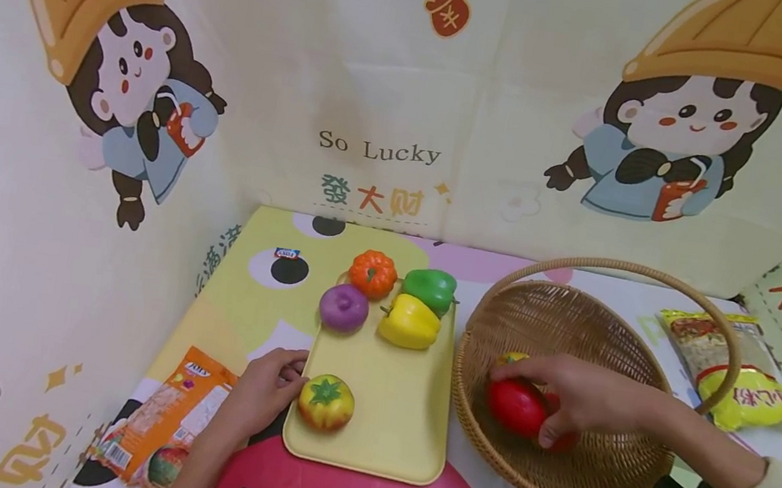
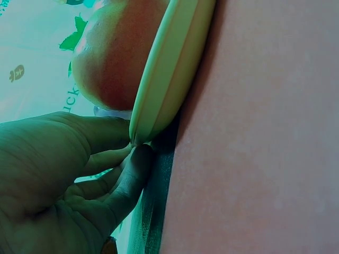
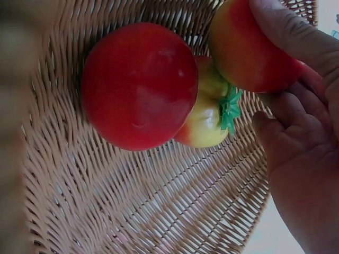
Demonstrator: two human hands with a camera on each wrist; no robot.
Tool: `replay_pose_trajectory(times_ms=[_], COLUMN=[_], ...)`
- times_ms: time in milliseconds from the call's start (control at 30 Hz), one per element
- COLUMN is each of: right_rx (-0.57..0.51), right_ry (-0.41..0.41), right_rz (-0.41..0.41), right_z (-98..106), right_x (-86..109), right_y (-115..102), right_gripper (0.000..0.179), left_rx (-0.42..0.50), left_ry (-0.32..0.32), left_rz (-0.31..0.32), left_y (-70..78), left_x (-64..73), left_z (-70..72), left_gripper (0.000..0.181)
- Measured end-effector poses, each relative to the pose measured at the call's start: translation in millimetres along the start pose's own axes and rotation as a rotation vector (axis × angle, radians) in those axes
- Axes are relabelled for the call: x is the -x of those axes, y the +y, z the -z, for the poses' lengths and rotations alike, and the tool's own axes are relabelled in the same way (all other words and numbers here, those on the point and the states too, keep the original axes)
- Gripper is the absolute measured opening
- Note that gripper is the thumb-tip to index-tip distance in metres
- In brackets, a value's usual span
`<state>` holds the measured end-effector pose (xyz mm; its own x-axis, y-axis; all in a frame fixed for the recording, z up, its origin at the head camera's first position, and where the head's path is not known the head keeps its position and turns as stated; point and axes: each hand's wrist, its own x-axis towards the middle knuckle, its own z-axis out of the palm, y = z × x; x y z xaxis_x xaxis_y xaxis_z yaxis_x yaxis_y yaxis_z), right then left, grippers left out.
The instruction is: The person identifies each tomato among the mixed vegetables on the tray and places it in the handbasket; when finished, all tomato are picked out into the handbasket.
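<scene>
My left hand point(image 1: 268, 390) pinches the left rim of a pale yellow tray point(image 1: 399, 414); the left wrist view shows thumb and fingertips at its edge. Just inside that rim sits a yellow-red toy tomato point(image 1: 326, 405) with green leaves. Reaching down into a wicker basket point(image 1: 581, 315), my right hand point(image 1: 570, 389) grips a red-and-yellow toy fruit point(image 3: 249, 50) between thumb and fingers. Below it in the right wrist view lie a large red round fruit point(image 3: 139, 87) and another leafy yellow-red tomato point(image 3: 209, 119). The hand partly covers these in the head view.
At the tray's far end are a toy pumpkin point(image 1: 373, 273), a purple onion point(image 1: 343, 308), a green pepper point(image 1: 429, 290) and a yellow pepper point(image 1: 410, 322). An orange snack bag point(image 1: 164, 417) lies left, a yellow-red food bag point(image 1: 732, 371) right. The basket's handle point(image 1: 615, 266) arches above it.
</scene>
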<state>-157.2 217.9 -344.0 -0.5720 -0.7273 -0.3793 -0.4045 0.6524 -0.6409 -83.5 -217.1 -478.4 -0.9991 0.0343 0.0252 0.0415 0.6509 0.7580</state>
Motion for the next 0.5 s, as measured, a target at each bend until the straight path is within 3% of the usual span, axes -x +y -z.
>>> replay_pose_trajectory(times_ms=[267,500], right_rx=[0.050,0.054], right_ry=[-0.012,-0.025], right_rz=[0.016,0.011], right_z=[-2.3,-4.7], right_x=[-1.9,-4.2], right_y=[3.3,5.8], right_gripper=[0.076,0.077], left_rx=[-0.002,-0.003], left_ry=[0.004,-0.001], left_rz=[-0.011,0.015], left_y=[0.4,-0.2], left_x=[0.0,-0.5], left_z=[0.9,-0.5], left_gripper=[0.037,0.037])
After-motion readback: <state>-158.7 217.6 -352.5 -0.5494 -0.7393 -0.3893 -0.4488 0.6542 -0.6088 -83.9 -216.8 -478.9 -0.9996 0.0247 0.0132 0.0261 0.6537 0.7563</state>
